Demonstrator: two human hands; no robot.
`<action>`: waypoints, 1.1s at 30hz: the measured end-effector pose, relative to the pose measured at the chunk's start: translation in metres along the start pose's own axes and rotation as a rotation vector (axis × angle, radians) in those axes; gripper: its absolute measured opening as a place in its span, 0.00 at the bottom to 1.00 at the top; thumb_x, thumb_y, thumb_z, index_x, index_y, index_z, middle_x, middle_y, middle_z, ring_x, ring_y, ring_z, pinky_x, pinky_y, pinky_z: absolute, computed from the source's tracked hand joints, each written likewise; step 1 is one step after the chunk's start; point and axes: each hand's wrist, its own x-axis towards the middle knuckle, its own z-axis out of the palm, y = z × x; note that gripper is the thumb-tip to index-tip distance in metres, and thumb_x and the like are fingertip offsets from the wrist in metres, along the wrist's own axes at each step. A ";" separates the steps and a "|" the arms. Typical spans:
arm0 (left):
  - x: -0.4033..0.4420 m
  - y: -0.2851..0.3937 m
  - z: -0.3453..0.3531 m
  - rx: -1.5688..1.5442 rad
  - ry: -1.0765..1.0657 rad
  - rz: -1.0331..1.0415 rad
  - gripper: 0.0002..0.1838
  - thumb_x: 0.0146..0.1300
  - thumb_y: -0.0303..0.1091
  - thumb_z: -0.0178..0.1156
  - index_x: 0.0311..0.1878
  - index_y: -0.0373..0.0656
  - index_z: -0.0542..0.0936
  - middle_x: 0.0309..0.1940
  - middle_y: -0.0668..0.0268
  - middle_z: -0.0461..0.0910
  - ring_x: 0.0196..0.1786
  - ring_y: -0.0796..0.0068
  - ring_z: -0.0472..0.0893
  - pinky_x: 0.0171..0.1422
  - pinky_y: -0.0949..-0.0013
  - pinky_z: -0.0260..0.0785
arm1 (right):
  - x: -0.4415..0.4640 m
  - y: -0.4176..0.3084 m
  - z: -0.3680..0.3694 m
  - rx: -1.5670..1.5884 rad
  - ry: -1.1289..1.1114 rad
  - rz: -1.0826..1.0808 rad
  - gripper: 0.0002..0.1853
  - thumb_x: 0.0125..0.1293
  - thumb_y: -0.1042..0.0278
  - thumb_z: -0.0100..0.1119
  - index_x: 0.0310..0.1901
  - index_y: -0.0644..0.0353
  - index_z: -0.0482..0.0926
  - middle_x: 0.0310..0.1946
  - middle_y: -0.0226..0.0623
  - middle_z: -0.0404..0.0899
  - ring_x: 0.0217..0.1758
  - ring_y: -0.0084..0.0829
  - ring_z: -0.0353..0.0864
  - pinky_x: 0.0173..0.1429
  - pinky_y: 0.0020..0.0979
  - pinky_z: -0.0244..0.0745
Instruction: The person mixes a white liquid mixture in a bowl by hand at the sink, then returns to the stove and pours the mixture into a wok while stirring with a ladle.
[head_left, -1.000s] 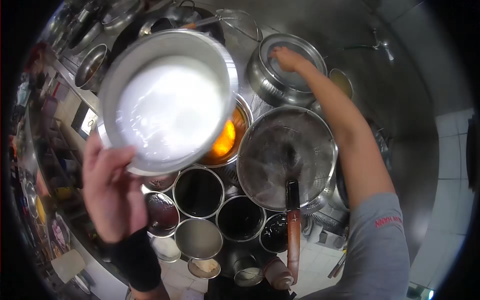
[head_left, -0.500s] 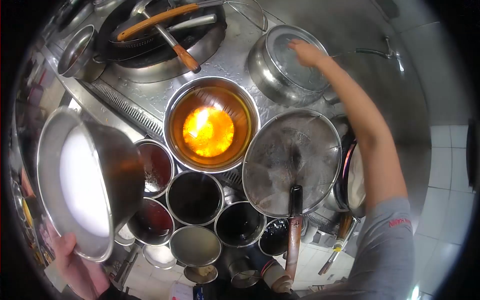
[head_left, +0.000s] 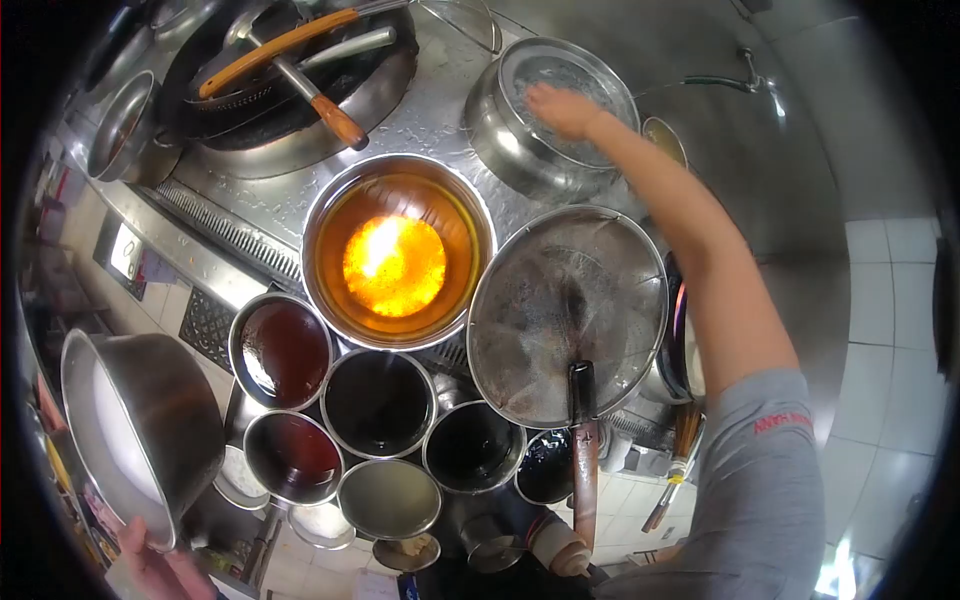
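Observation:
My left hand [head_left: 150, 555] grips the rim of a large metal bowl [head_left: 175, 430] at lower left. The bowl is tilted, and its inside shows bright white; I cannot tell if that is contents or glare. My right hand [head_left: 563, 110] reaches over a round metal pot [head_left: 525, 165] at the upper middle, fingers outstretched over its rippled, water-like surface. Whether the fingertips touch that surface is unclear. Between the hands stands a metal pot of amber oil [head_left: 455, 235], a bright light glinting in it.
Right of the oil lies a wide mesh strainer [head_left: 560, 310] with a long handle. Several containers of dark and red sauces, including a black one [head_left: 380, 400], stand in front. At the back left, a wok [head_left: 230, 125] holds a ladle [head_left: 335, 120]. A hose [head_left: 715, 80] hangs at upper right.
The large bowl in my left hand has moved down and left, away from the sauce containers. My right hand has shifted left over the pot. The whole view has shifted slightly.

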 end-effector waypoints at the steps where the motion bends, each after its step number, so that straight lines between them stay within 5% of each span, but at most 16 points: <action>1: 0.002 0.001 -0.015 0.018 0.014 0.039 0.31 0.62 0.27 0.57 0.70 0.40 0.64 0.56 0.59 0.77 0.49 0.71 0.82 0.52 0.72 0.78 | -0.001 -0.004 0.006 0.057 -0.182 0.051 0.13 0.55 0.79 0.60 0.44 0.64 0.81 0.45 0.44 0.82 0.51 0.44 0.82 0.57 0.41 0.77; 5: -0.007 0.013 -0.028 0.028 -0.080 -0.075 0.29 0.63 0.28 0.58 0.68 0.39 0.66 0.55 0.58 0.78 0.46 0.70 0.83 0.46 0.72 0.80 | -0.008 0.001 -0.004 -0.080 -0.929 0.190 0.18 0.51 0.72 0.65 0.45 0.69 0.80 0.48 0.47 0.83 0.49 0.45 0.84 0.50 0.40 0.79; 7: -0.013 0.008 -0.029 0.037 0.039 -0.062 0.28 0.63 0.28 0.58 0.67 0.40 0.67 0.55 0.58 0.78 0.44 0.71 0.84 0.44 0.72 0.81 | -0.021 0.029 -0.009 -0.089 -1.031 0.118 0.16 0.51 0.72 0.65 0.42 0.69 0.80 0.44 0.47 0.84 0.46 0.45 0.85 0.46 0.40 0.79; 8: -0.017 0.009 -0.026 0.036 0.088 -0.064 0.25 0.63 0.27 0.58 0.64 0.41 0.69 0.52 0.60 0.79 0.44 0.73 0.83 0.41 0.74 0.80 | -0.030 0.040 -0.013 -0.064 -1.017 0.149 0.15 0.51 0.72 0.65 0.41 0.68 0.80 0.44 0.48 0.84 0.45 0.45 0.85 0.45 0.40 0.79; 10: -0.040 0.013 0.009 -0.084 0.142 -0.029 0.07 0.59 0.23 0.57 0.41 0.36 0.75 0.38 0.58 0.80 0.40 0.69 0.81 0.46 0.69 0.76 | -0.046 0.051 -0.043 0.015 -0.920 0.278 0.12 0.53 0.72 0.63 0.39 0.67 0.81 0.43 0.49 0.83 0.47 0.44 0.84 0.45 0.40 0.80; 11: -0.046 0.018 0.019 -0.143 0.163 -0.010 0.04 0.57 0.21 0.56 0.29 0.33 0.78 0.30 0.56 0.80 0.39 0.67 0.80 0.48 0.67 0.74 | -0.058 0.053 -0.062 0.070 -0.830 0.379 0.11 0.54 0.73 0.62 0.39 0.67 0.81 0.44 0.50 0.83 0.48 0.43 0.84 0.45 0.40 0.80; 12: -0.043 0.015 0.006 -0.138 0.142 -0.024 0.04 0.58 0.21 0.57 0.28 0.35 0.78 0.29 0.59 0.79 0.35 0.70 0.78 0.40 0.73 0.72 | -0.074 0.050 -0.079 0.113 -0.776 0.415 0.10 0.54 0.73 0.62 0.38 0.67 0.80 0.43 0.50 0.83 0.47 0.44 0.84 0.45 0.40 0.80; 13: -0.052 0.018 0.014 -0.068 0.202 -0.015 0.08 0.58 0.21 0.58 0.26 0.41 0.73 0.26 0.66 0.72 0.37 0.73 0.74 0.46 0.70 0.66 | -0.094 0.044 -0.100 0.151 -0.716 0.454 0.10 0.54 0.73 0.62 0.38 0.68 0.80 0.42 0.50 0.83 0.46 0.45 0.83 0.44 0.41 0.79; 14: -0.058 0.020 0.016 -0.081 0.114 -0.007 0.03 0.57 0.20 0.58 0.33 0.37 0.75 0.33 0.61 0.76 0.40 0.68 0.76 0.47 0.69 0.69 | -0.114 0.039 -0.120 0.187 -0.654 0.491 0.10 0.54 0.73 0.62 0.37 0.68 0.79 0.41 0.50 0.82 0.44 0.46 0.83 0.43 0.41 0.79; 15: -0.064 0.021 0.014 -0.095 0.031 0.002 0.09 0.55 0.20 0.57 0.41 0.34 0.78 0.40 0.56 0.80 0.43 0.63 0.79 0.47 0.68 0.72 | -0.133 0.035 -0.135 0.192 -0.604 0.520 0.09 0.53 0.73 0.61 0.36 0.68 0.80 0.37 0.49 0.83 0.42 0.45 0.83 0.42 0.40 0.79; 18: -0.050 0.014 -0.047 0.048 -0.065 -0.095 0.32 0.54 0.29 0.57 0.65 0.39 0.66 0.56 0.58 0.72 0.48 0.68 0.79 0.39 0.75 0.78 | -0.222 0.017 -0.141 0.287 -0.394 0.571 0.07 0.51 0.74 0.59 0.32 0.67 0.82 0.30 0.45 0.84 0.34 0.42 0.84 0.38 0.37 0.78; 21: -0.057 0.016 -0.056 0.022 -0.217 -0.008 0.20 0.63 0.26 0.56 0.60 0.42 0.71 0.46 0.65 0.79 0.40 0.77 0.80 0.37 0.77 0.76 | -0.300 -0.034 -0.191 0.484 -0.336 0.679 0.07 0.52 0.77 0.58 0.31 0.67 0.83 0.28 0.43 0.85 0.32 0.36 0.85 0.40 0.35 0.79; 26: -0.066 0.020 -0.079 -0.008 -0.245 -0.014 0.12 0.72 0.34 0.53 0.52 0.37 0.78 0.46 0.66 0.79 0.44 0.78 0.79 0.39 0.76 0.74 | -0.409 -0.122 -0.233 0.756 -0.163 0.841 0.13 0.56 0.78 0.60 0.44 0.65 0.85 0.37 0.43 0.87 0.38 0.30 0.87 0.46 0.29 0.80; 33: -0.141 0.025 -0.068 -0.040 -0.306 0.062 0.15 0.72 0.36 0.54 0.57 0.39 0.74 0.43 0.65 0.81 0.41 0.75 0.79 0.41 0.75 0.74 | -0.466 -0.245 -0.203 0.801 0.192 1.051 0.03 0.56 0.74 0.63 0.32 0.64 0.83 0.29 0.48 0.84 0.32 0.39 0.84 0.39 0.38 0.76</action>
